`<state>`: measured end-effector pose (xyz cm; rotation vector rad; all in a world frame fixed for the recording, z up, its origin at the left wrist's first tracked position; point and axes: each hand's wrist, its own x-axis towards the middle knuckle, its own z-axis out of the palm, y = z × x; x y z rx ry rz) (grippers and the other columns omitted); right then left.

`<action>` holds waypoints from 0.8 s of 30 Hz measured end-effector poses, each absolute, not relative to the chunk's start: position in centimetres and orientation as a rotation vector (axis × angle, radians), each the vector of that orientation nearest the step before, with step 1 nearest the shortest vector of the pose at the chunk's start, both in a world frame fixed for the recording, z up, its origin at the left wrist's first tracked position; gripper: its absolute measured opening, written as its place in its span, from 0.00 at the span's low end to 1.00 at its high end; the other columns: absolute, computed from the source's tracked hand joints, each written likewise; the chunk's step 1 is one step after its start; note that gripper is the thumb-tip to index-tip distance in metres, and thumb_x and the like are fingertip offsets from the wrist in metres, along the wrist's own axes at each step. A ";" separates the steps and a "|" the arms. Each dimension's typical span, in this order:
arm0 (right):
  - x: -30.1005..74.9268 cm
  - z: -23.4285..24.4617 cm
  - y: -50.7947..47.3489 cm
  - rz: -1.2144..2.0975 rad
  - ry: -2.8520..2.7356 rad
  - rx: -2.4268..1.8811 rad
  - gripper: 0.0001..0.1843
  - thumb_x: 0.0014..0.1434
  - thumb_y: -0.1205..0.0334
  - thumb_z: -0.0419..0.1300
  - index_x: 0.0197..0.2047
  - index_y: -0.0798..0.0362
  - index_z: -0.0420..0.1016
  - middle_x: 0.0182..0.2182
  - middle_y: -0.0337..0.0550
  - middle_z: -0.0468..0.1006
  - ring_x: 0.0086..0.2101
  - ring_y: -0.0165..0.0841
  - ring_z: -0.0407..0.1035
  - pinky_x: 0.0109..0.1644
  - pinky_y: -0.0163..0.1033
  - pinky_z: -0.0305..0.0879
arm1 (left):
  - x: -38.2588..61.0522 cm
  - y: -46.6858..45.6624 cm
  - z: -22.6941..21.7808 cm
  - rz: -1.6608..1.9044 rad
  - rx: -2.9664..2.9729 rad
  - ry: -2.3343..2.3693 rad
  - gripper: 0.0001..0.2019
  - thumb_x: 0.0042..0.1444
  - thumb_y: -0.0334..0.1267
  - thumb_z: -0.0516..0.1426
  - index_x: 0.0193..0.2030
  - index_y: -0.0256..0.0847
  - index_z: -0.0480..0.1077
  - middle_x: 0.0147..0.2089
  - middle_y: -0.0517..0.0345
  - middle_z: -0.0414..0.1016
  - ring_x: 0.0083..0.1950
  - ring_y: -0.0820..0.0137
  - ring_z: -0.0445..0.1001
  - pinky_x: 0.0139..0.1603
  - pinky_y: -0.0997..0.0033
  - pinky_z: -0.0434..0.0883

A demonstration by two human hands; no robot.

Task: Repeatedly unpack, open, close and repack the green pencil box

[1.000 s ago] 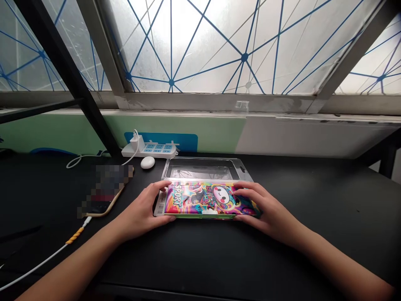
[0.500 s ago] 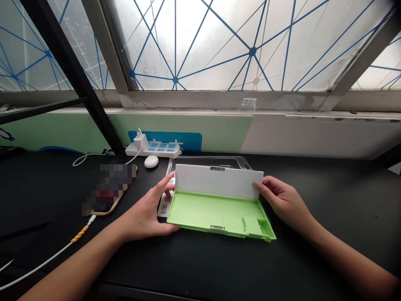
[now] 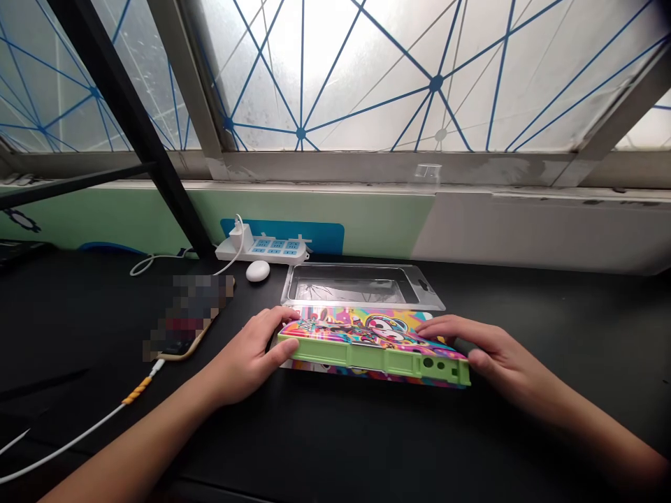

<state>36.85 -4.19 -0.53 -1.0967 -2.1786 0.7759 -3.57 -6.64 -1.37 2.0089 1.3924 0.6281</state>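
On the black worktop [image 3: 335,440], on the near side of the clear packaging [image 3: 356,288], the colourful case [image 3: 367,355], open half a second ago, now lies printed face up, its green interior hidden again! The left hand [image 3: 254,356] pinches its left end, thumb on the green side, while the right hand [image 3: 495,353] holds the right end.

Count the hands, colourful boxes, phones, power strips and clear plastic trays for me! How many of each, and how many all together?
Hands: 2 (left hand, right hand)
Colourful box: 1
Phone: 1
Power strip: 1
Clear plastic tray: 1
Total: 6
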 end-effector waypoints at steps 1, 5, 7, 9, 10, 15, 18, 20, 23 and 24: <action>36.9 -0.6 -4.2 0.786 -2.208 -1.082 0.38 0.56 0.23 0.57 0.53 0.44 0.83 0.52 0.51 0.82 0.51 0.53 0.76 0.53 0.51 0.74 | -3.5 -6.6 -1.3 0.611 2.002 1.406 0.27 0.68 0.61 0.48 0.63 0.46 0.66 0.60 0.49 0.72 0.60 0.52 0.71 0.62 0.52 0.68; 36.7 -1.0 -4.6 0.700 -2.221 -1.169 0.36 0.45 0.37 0.75 0.54 0.44 0.81 0.52 0.50 0.82 0.51 0.52 0.77 0.54 0.50 0.75 | -3.7 -6.3 -1.1 0.604 2.025 1.394 0.30 0.68 0.65 0.44 0.62 0.46 0.66 0.59 0.49 0.72 0.59 0.53 0.71 0.60 0.54 0.68; 36.4 -1.1 -4.7 0.689 -2.198 -1.210 0.28 0.51 0.42 0.73 0.52 0.45 0.82 0.49 0.49 0.83 0.47 0.50 0.78 0.51 0.48 0.76 | -3.8 -6.2 -1.1 0.616 2.079 1.329 0.34 0.67 0.68 0.41 0.62 0.45 0.67 0.58 0.49 0.72 0.58 0.53 0.71 0.60 0.54 0.68; 36.2 -1.1 -4.7 0.743 -2.164 -1.242 0.23 0.56 0.43 0.69 0.50 0.47 0.82 0.47 0.50 0.84 0.44 0.49 0.79 0.47 0.47 0.77 | -3.8 -6.0 -1.1 0.602 2.138 1.270 0.35 0.67 0.68 0.39 0.61 0.44 0.68 0.57 0.48 0.73 0.57 0.53 0.71 0.59 0.54 0.68; 36.1 -1.1 -4.6 0.786 -2.140 -1.264 0.23 0.58 0.42 0.67 0.49 0.48 0.83 0.47 0.50 0.84 0.43 0.49 0.79 0.46 0.47 0.77 | -3.7 -6.0 -1.0 0.582 2.165 1.257 0.34 0.68 0.67 0.40 0.61 0.44 0.70 0.57 0.48 0.73 0.57 0.53 0.70 0.60 0.54 0.68; 35.9 -1.5 -4.2 0.929 -1.984 -1.463 0.24 0.63 0.37 0.60 0.43 0.50 0.81 0.39 0.47 0.84 0.39 0.47 0.78 0.41 0.46 0.76 | -3.3 -5.7 -0.7 0.510 2.228 1.274 0.23 0.73 0.56 0.44 0.52 0.45 0.75 0.56 0.51 0.74 0.58 0.56 0.69 0.62 0.56 0.66; 35.8 -1.9 -4.0 0.767 -2.023 -1.561 0.26 0.63 0.35 0.57 0.29 0.49 0.74 0.27 0.41 0.77 0.29 0.39 0.72 0.31 0.41 0.70 | -3.1 -5.6 -0.8 0.533 2.222 1.303 0.22 0.72 0.55 0.47 0.44 0.43 0.75 0.52 0.51 0.75 0.53 0.58 0.71 0.58 0.58 0.68; 35.8 -2.0 -3.9 0.648 -2.065 -1.594 0.28 0.63 0.34 0.56 0.25 0.49 0.68 0.24 0.38 0.72 0.26 0.36 0.67 0.27 0.39 0.64 | -3.0 -5.6 -1.0 0.560 2.213 1.342 0.21 0.71 0.55 0.49 0.40 0.42 0.73 0.49 0.51 0.74 0.51 0.59 0.71 0.55 0.58 0.69; 35.6 -1.9 -4.0 0.564 -2.106 -1.641 0.29 0.64 0.33 0.54 0.23 0.48 0.65 0.23 0.38 0.71 0.25 0.36 0.66 0.27 0.40 0.60 | -3.0 -5.7 -1.2 0.585 2.191 1.386 0.20 0.71 0.56 0.49 0.41 0.42 0.71 0.48 0.51 0.73 0.50 0.59 0.71 0.54 0.58 0.69; 35.5 -1.9 -4.0 0.526 -2.125 -1.654 0.29 0.64 0.34 0.53 0.23 0.48 0.65 0.23 0.38 0.71 0.25 0.36 0.66 0.28 0.41 0.60 | -3.0 -5.8 -1.2 0.592 2.180 1.400 0.20 0.70 0.57 0.50 0.44 0.42 0.71 0.48 0.51 0.73 0.50 0.59 0.71 0.54 0.58 0.69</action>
